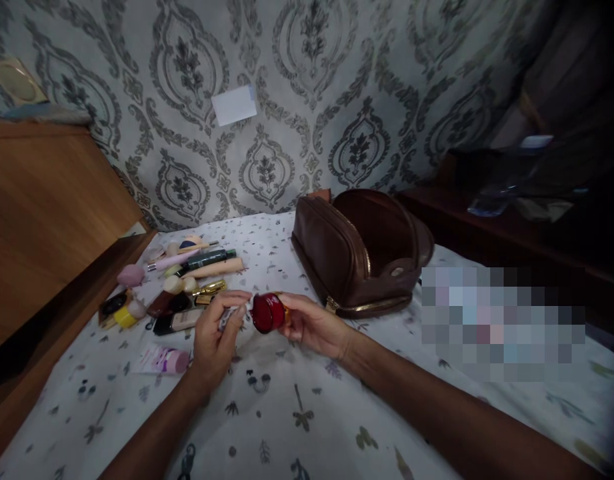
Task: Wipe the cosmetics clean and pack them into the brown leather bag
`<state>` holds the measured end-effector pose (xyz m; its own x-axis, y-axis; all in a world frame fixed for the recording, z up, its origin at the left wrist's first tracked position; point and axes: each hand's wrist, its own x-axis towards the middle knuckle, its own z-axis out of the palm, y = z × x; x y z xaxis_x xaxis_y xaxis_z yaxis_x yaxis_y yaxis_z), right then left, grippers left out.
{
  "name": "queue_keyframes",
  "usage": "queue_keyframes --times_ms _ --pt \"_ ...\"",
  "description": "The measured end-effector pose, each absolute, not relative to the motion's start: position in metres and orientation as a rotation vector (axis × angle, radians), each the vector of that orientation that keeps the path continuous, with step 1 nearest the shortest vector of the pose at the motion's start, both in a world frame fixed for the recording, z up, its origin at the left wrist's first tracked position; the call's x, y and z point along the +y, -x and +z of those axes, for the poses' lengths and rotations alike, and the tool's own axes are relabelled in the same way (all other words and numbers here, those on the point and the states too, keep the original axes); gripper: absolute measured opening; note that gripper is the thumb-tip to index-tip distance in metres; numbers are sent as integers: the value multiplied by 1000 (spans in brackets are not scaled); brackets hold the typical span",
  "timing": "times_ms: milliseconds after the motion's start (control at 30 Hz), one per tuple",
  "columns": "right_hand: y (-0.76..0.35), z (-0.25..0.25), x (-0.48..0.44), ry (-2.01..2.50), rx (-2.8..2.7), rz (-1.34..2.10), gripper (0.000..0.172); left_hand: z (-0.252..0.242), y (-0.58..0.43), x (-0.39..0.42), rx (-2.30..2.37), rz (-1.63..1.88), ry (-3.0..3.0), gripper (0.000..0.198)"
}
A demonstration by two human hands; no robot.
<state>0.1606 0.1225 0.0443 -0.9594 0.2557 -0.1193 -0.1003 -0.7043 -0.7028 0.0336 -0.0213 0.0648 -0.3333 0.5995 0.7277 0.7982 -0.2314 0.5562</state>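
Observation:
My right hand point(314, 327) grips a small glossy dark-red bottle point(268, 313) from its right side, above the patterned sheet. A bit of gold-orange shows between its fingers. My left hand point(217, 337) is closed in a pinch on a crumpled white tissue-like piece point(247, 305), which touches the bottle's left side. A pink-and-white squeeze tube point(164, 359) lies just left of my left wrist. Beyond that hand lie a foundation bottle with a black cap point(179, 321) and a gold tube point(210, 288).
A brown cosmetic bag point(331, 250) stands unzipped at the back right. Several cosmetics, among them a dark green tube point(209, 259) and a pink sponge point(131, 275), lie at the left. Wooden furniture point(51, 200) borders the left side; a patterned wall point(287, 100) is behind.

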Motion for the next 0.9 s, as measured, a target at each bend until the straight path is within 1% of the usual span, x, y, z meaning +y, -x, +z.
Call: queue_keyframes --times_ms 200,367,433,533,633,700,900 --pt "-160 47 119 309 -1248 2642 39 66 -38 -25 -1706 -1433 1819 15" --pt "-158 42 119 266 -1262 2606 40 66 -38 -24 -1731 -1392 1823 14" --pt "-158 40 119 244 -1251 2594 40 65 -36 -23 -1811 -1406 1799 13" --pt "-158 38 118 225 -1225 2564 46 63 -34 -22 -1959 -1447 1722 15" --pt "-159 39 116 229 -1235 2520 51 61 -34 -22 -2147 -1471 1634 22" --pt "-158 39 116 245 -1273 2472 51 61 -35 -22 -2289 -1469 1595 27" --pt "-154 33 114 284 -1483 2154 50 62 -36 -20 -2536 -1568 1559 35"
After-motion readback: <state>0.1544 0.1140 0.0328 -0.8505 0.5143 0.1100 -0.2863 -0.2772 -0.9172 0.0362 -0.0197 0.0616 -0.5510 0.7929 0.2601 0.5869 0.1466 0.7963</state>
